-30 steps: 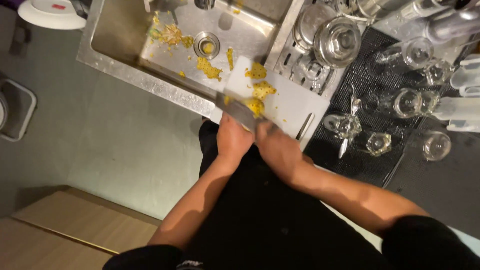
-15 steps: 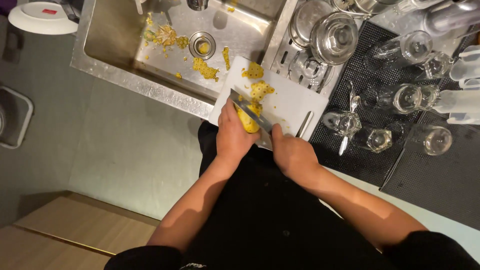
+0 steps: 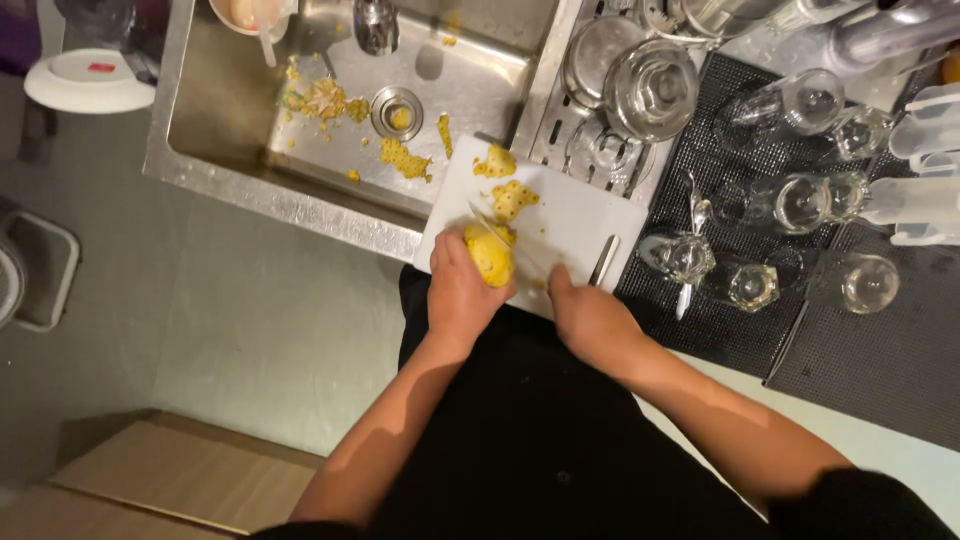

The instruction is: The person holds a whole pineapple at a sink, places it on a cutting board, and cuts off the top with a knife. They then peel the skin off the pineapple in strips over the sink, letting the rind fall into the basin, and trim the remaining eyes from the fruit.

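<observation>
Steel sink (image 3: pixel 200 130) strewn with yellow peelings (image 3: pixel 405 158), left hand (image 3: pixel 462 292) gripping yellow fruit (image 3: pixel 490 255), right hand (image 3: pixel 590 318) gripping knife (image 3: pixel 510 240).

fruit (image 3: pixel 491 255): we see a yellow peeled chunk, rounded, upright in the left grip, at the board's 7 o'clock corner | knife (image 3: pixel 510 243): thin blade laid aslant across the fruit's top, running from 11 o'clock toward 5 o'clock, handle hidden in the right grip | cutting board (image 3: pixel 590 215): white, flat, bridging the sink edge
</observation>
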